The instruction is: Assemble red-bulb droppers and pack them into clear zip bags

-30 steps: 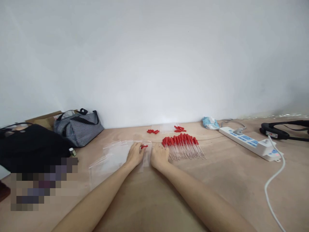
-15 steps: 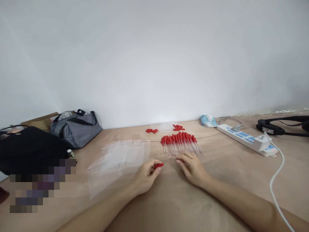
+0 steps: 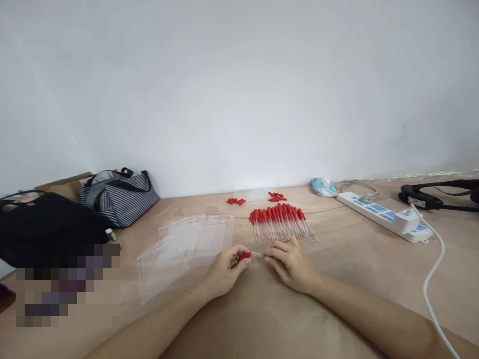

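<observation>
My left hand [image 3: 227, 269] pinches a red rubber bulb [image 3: 245, 256] between thumb and fingers. From my right hand [image 3: 290, 263], closed at the fingertips, a thin clear tube [image 3: 257, 254] reaches left to the bulb's end; whether it sits inside the bulb is too small to tell. Just beyond my right hand lies a row of clear tubes with red bulbs [image 3: 279, 214]. Loose red bulbs form one small group [image 3: 235, 201] and another [image 3: 277, 196] near the wall, with thin clear tubes [image 3: 257, 196] between them.
Clear plastic bags [image 3: 187, 244] lie spread at the left. Farther left are a striped bag [image 3: 121, 199], a black bag [image 3: 52, 229] and a small bottle [image 3: 111, 235]. A blue mask [image 3: 324, 187], power strip [image 3: 383, 215], white cable [image 3: 428, 284] and black headset [image 3: 422, 198] are on the right.
My right hand has moved slightly left, toward the bulb in my left hand. The clear tube now bridges the space between my hands.
</observation>
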A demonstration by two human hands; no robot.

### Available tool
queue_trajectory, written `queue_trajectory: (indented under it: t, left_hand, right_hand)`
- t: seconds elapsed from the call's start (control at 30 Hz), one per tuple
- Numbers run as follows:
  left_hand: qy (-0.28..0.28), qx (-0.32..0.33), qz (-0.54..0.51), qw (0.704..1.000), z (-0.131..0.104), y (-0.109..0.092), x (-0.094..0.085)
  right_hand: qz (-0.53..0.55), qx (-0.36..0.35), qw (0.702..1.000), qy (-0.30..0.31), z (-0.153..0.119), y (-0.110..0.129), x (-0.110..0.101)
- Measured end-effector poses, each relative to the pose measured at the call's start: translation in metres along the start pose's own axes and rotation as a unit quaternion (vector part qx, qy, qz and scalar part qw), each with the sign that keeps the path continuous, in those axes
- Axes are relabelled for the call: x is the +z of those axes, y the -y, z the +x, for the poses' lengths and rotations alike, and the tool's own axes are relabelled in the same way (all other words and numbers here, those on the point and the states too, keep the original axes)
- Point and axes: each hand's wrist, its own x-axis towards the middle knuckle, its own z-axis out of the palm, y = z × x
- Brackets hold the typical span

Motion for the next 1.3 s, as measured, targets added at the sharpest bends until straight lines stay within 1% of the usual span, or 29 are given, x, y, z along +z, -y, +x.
queue_trajectory:
  t: [0.1,0.2,0.37,0.5,0.57,0.63,0.8,0.87,0.93,1.0,1.03,1.07,1.13,1.17,1.23,1.3]
  left_hand:
    - [0.004,-0.003,0.014,1.000,0.000,0.001,0.000]
    - [-0.001,0.008,0.036,0.999,0.000,0.003,-0.001]
    - [-0.018,0.059,0.135,0.989,-0.005,0.000,-0.001]
    - [-0.017,0.092,0.203,0.975,-0.008,-0.006,0.000]
    - [-0.011,0.106,0.223,0.969,-0.009,-0.008,0.001]
    - [-0.002,0.121,0.239,0.963,-0.009,-0.009,0.002]
    - [0.015,0.153,0.254,0.955,-0.010,-0.007,0.002]
    - [0.029,0.159,0.250,0.955,-0.010,-0.007,0.002]
    - [0.039,0.151,0.241,0.958,-0.010,-0.008,0.001]
    - [0.033,0.127,0.217,0.967,-0.008,-0.008,0.000]
    - [0.021,0.107,0.190,0.976,-0.006,-0.007,0.001]
    - [0.002,0.082,0.147,0.986,-0.004,-0.007,0.002]
    - [-0.060,0.024,0.021,0.998,-0.001,-0.004,0.007]
    - [-0.096,-0.004,-0.050,0.994,0.001,-0.003,0.010]
    - [-0.150,-0.047,-0.175,0.972,0.002,-0.003,0.018]
    - [-0.167,-0.075,-0.255,0.949,0.002,-0.004,0.023]
  right_hand:
    - [0.000,-0.007,1.000,0.005,0.000,-0.001,0.001]
    - [0.003,-0.021,0.999,0.025,-0.001,0.000,0.000]
    - [-0.015,-0.055,0.997,0.046,0.000,0.002,-0.006]
    - [-0.062,-0.099,0.992,0.038,0.001,0.003,-0.009]
    - [-0.075,-0.108,0.991,0.033,0.000,0.004,-0.009]
    - [-0.073,-0.102,0.992,0.032,-0.001,0.007,-0.007]
    - [-0.036,-0.060,0.997,0.043,-0.003,0.013,-0.001]
    - [-0.024,-0.051,0.997,0.050,-0.002,0.013,0.001]
    - [-0.014,-0.046,0.997,0.053,-0.002,0.013,0.002]
    - [0.000,-0.034,0.998,0.053,-0.001,0.012,0.003]
    - [0.010,-0.022,0.999,0.049,0.001,0.012,0.003]
    - [0.021,-0.005,0.999,0.041,0.002,0.013,0.005]
    - [0.050,0.038,0.998,0.012,0.005,0.015,0.008]
    - [0.064,0.062,0.996,-0.008,0.007,0.017,0.009]
    - [0.085,0.097,0.991,-0.039,0.009,0.021,0.012]
    - [0.093,0.101,0.990,-0.036,0.010,0.024,0.013]
